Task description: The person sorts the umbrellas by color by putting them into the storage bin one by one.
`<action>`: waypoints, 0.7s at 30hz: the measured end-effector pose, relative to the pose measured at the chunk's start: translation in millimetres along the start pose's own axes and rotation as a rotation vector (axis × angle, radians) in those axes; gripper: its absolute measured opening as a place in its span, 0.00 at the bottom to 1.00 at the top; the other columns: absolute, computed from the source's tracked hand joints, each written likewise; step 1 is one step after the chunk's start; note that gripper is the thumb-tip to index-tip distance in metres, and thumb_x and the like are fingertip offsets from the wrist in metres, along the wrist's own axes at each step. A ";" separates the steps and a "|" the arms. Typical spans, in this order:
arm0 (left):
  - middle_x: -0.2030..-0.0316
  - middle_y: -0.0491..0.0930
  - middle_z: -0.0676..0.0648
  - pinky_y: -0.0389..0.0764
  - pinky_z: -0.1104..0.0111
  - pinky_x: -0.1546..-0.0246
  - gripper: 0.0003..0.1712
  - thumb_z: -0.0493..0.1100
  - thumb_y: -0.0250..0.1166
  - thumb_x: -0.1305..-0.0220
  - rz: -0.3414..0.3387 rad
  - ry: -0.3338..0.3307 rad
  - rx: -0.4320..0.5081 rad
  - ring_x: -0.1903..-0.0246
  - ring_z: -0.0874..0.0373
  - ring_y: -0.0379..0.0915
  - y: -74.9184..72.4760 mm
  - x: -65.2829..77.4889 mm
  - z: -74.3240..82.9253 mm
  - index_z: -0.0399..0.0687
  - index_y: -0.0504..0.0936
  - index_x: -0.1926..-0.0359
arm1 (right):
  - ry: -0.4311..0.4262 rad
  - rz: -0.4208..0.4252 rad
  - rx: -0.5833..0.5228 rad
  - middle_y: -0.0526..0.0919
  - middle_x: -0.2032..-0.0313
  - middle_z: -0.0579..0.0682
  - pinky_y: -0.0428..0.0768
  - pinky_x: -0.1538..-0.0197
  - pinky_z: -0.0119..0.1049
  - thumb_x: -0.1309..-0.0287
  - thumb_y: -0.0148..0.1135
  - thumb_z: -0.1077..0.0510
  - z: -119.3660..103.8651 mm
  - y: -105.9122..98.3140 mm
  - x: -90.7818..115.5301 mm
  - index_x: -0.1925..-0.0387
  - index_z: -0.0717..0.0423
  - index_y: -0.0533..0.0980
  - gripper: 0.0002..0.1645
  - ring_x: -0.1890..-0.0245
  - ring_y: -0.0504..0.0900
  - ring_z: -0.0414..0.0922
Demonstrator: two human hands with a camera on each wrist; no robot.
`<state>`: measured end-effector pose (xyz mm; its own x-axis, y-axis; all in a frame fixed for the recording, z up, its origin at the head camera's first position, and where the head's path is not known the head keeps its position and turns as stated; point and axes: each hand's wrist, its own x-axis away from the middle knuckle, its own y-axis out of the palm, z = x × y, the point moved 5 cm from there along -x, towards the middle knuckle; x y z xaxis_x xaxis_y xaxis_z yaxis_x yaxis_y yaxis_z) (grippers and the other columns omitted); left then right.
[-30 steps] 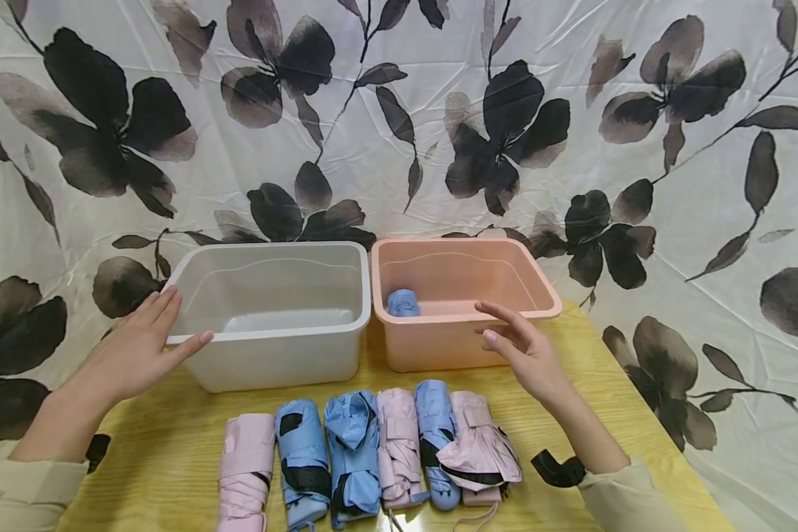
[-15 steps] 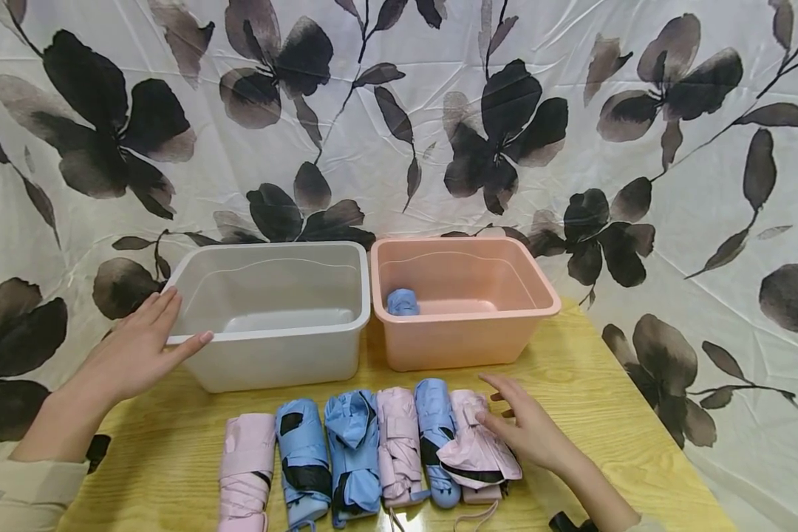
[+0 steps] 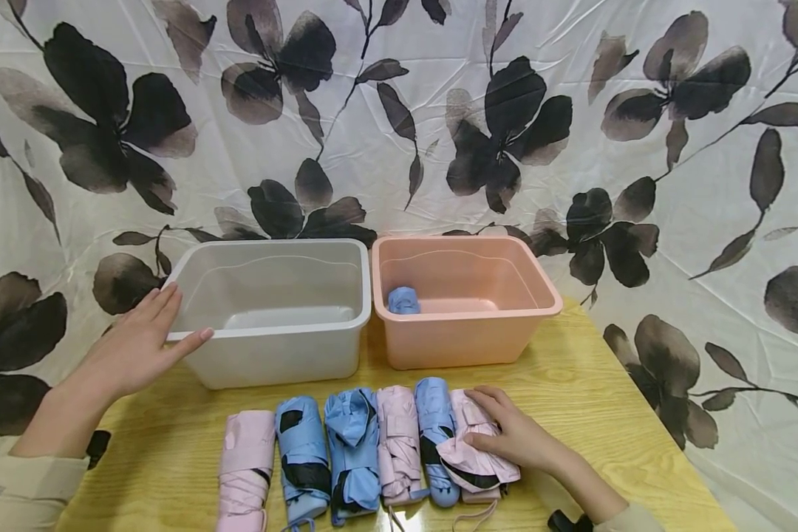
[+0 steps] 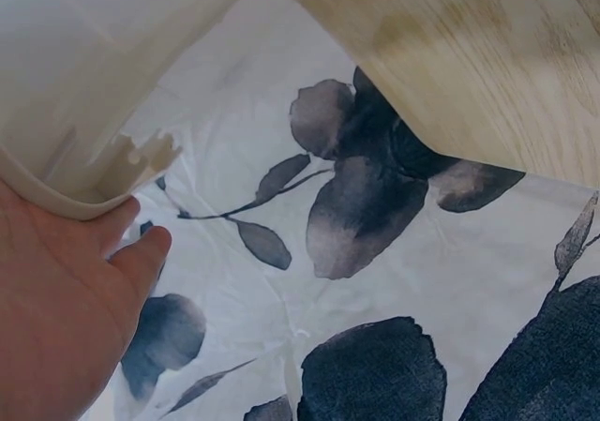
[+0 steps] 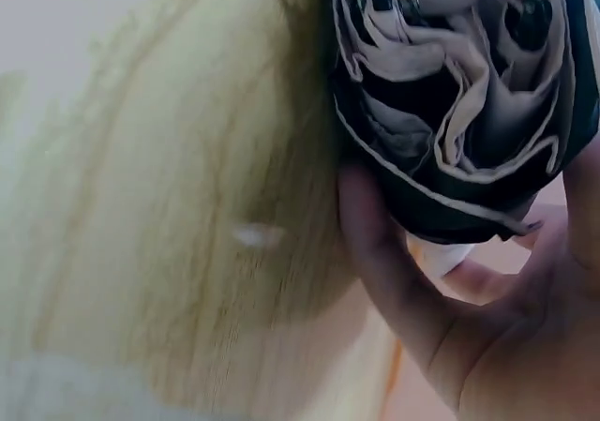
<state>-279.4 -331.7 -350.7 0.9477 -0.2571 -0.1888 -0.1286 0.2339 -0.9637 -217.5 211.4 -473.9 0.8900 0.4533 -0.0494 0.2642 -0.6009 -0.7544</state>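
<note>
My right hand (image 3: 515, 436) lies around the rightmost pink folded umbrella (image 3: 468, 421), thumb on its near side and fingers over its far end. In the right wrist view, the fingers curve round the umbrella's loose, gathered cloth (image 5: 441, 112), which shows a dark lining. Toward the left, my left hand (image 3: 129, 343) rests on the corner of the grey bin (image 3: 279, 362) with straight fingers along the rim. The left wrist view shows that hand (image 4: 70, 299) against the bin's rim (image 4: 84, 210).
Left of the gripped umbrella lie a blue umbrella (image 3: 432, 414), a pink one (image 3: 399, 436), two more blue ones and a pink umbrella (image 3: 246, 458) at the far left. A peach bin (image 3: 459, 343) beside the grey one holds a blue roll (image 3: 403, 301). Floral cloth (image 3: 399, 148) hangs behind.
My right hand has come down from the front of the peach bin onto the rightmost pink umbrella and now holds it. The left hand has stayed on the grey bin.
</note>
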 end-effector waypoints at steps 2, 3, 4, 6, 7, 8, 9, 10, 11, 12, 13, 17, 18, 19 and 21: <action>0.23 0.47 0.21 0.46 0.31 0.27 0.55 0.65 0.55 0.24 0.001 -0.001 0.000 0.23 0.24 0.39 -0.4 0.0 -0.5 0.20 0.48 0.23 | 0.012 -0.018 -0.041 0.68 0.31 0.64 0.70 0.33 0.68 0.37 0.72 0.42 2.0 -0.2 -3.0 0.25 0.60 0.67 0.47 0.32 0.70 0.65; 0.23 0.46 0.22 0.46 0.31 0.27 0.55 0.65 0.55 0.24 0.001 -0.003 0.000 0.23 0.24 0.39 -0.6 0.0 -0.7 0.20 0.48 0.23 | 0.020 -0.024 -0.059 0.68 0.31 0.65 0.70 0.33 0.67 0.38 0.73 0.42 2.8 -0.7 -4.5 0.25 0.61 0.67 0.48 0.33 0.71 0.65; 0.23 0.46 0.22 0.46 0.31 0.27 0.56 0.65 0.55 0.24 0.000 -0.005 0.000 0.23 0.24 0.39 -0.6 0.1 -0.9 0.21 0.48 0.23 | 0.030 -0.029 -0.071 0.69 0.32 0.64 0.70 0.33 0.67 0.39 0.74 0.43 3.7 -1.1 -6.0 0.26 0.60 0.67 0.48 0.33 0.71 0.64; 0.23 0.46 0.22 0.46 0.31 0.28 0.56 0.65 0.55 0.24 0.001 -0.007 -0.001 0.23 0.24 0.39 -0.9 0.2 -1.1 0.21 0.48 0.23 | 0.046 -0.037 -0.085 0.71 0.35 0.63 0.72 0.35 0.63 0.42 0.76 0.43 5.3 -1.6 -8.8 0.26 0.59 0.68 0.48 0.36 0.73 0.61; 0.23 0.46 0.22 0.46 0.31 0.28 0.56 0.65 0.55 0.24 0.000 -0.008 0.000 0.23 0.24 0.38 -0.8 0.2 -1.1 0.21 0.48 0.23 | 0.052 -0.036 -0.088 0.72 0.37 0.62 0.73 0.38 0.60 0.43 0.77 0.43 5.7 -2.1 -9.9 0.27 0.59 0.69 0.49 0.39 0.73 0.58; 0.23 0.46 0.22 0.46 0.31 0.28 0.56 0.65 0.55 0.24 0.000 -0.009 0.000 0.23 0.24 0.38 -0.8 0.2 -1.2 0.21 0.48 0.23 | 0.058 -0.035 -0.090 0.73 0.40 0.60 0.75 0.41 0.56 0.45 0.78 0.44 5.9 -2.6 -10.8 0.28 0.59 0.70 0.49 0.43 0.74 0.56; 0.23 0.46 0.22 0.46 0.31 0.28 0.56 0.65 0.55 0.24 0.000 -0.009 0.002 0.23 0.24 0.38 -0.8 0.2 -1.2 0.21 0.48 0.23 | 0.060 -0.029 -0.083 0.73 0.43 0.58 0.75 0.45 0.52 0.46 0.79 0.44 5.7 -3.1 -11.6 0.29 0.58 0.71 0.49 0.47 0.74 0.53; 0.23 0.46 0.22 0.46 0.31 0.28 0.56 0.65 0.55 0.24 -0.001 -0.010 0.003 0.23 0.24 0.38 -0.6 0.1 -1.3 0.21 0.48 0.23 | 0.059 -0.021 -0.076 0.74 0.45 0.57 0.75 0.47 0.49 0.48 0.80 0.44 5.5 -3.6 -12.2 0.30 0.58 0.72 0.48 0.50 0.74 0.51; 0.23 0.46 0.22 0.46 0.30 0.28 0.56 0.65 0.55 0.24 -0.002 -0.010 0.003 0.23 0.24 0.38 -0.4 0.0 -1.3 0.21 0.48 0.23 | 0.057 -0.011 -0.075 0.74 0.47 0.55 0.74 0.49 0.46 0.49 0.81 0.44 5.1 -4.1 -12.6 0.31 0.58 0.73 0.48 0.53 0.73 0.49; 0.23 0.46 0.22 0.46 0.31 0.28 0.56 0.65 0.55 0.24 -0.003 -0.011 0.004 0.23 0.25 0.38 -0.2 0.0 -1.4 0.21 0.48 0.22 | 0.058 0.001 -0.082 0.74 0.49 0.54 0.73 0.52 0.43 0.50 0.82 0.45 4.8 -4.5 -12.8 0.32 0.58 0.74 0.47 0.56 0.71 0.47; 0.23 0.46 0.22 0.46 0.31 0.28 0.56 0.66 0.55 0.24 -0.004 -0.012 0.005 0.23 0.25 0.38 0.0 -0.1 -1.6 0.21 0.48 0.22 | 0.064 0.015 -0.096 0.74 0.49 0.54 0.75 0.54 0.41 0.52 0.83 0.46 4.6 -4.9 -12.7 0.33 0.57 0.75 0.46 0.57 0.72 0.46; 0.23 0.47 0.22 0.47 0.30 0.28 0.56 0.66 0.55 0.24 -0.001 -0.012 0.003 0.23 0.25 0.38 0.1 0.0 -1.9 0.21 0.48 0.23 | 0.101 0.054 -0.280 0.73 0.45 0.60 0.82 0.56 0.36 0.51 0.83 0.54 5.9 -4.5 -10.4 0.37 0.59 0.76 0.41 0.55 0.81 0.47; 0.23 0.47 0.22 0.47 0.30 0.28 0.56 0.66 0.55 0.24 0.000 -0.011 0.004 0.23 0.25 0.38 0.0 0.0 -1.8 0.21 0.48 0.23 | 0.114 0.060 -0.339 0.72 0.44 0.61 0.84 0.57 0.36 0.51 0.83 0.56 6.5 -4.0 -9.3 0.37 0.59 0.75 0.40 0.54 0.83 0.49; 0.23 0.47 0.22 0.47 0.30 0.28 0.56 0.65 0.55 0.24 0.001 -0.010 0.005 0.23 0.25 0.38 0.0 0.1 -1.7 0.21 0.48 0.23 | 0.118 0.065 -0.396 0.70 0.43 0.64 0.86 0.57 0.36 0.50 0.82 0.58 6.7 -3.7 -8.2 0.37 0.60 0.75 0.39 0.53 0.84 0.52; 0.23 0.47 0.22 0.48 0.30 0.29 0.56 0.65 0.56 0.24 0.003 -0.005 0.008 0.23 0.25 0.39 0.1 0.2 -1.3 0.21 0.49 0.23 | 0.130 0.079 -0.456 0.68 0.41 0.65 0.87 0.58 0.37 0.49 0.81 0.61 7.5 -3.4 -5.7 0.37 0.61 0.75 0.38 0.51 0.85 0.55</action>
<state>-279.5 -333.0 -351.1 0.9487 -0.2517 -0.1913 -0.1296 0.2421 -0.9615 -226.2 215.8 -476.0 0.9453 0.3261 0.0090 0.3041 -0.8710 -0.3859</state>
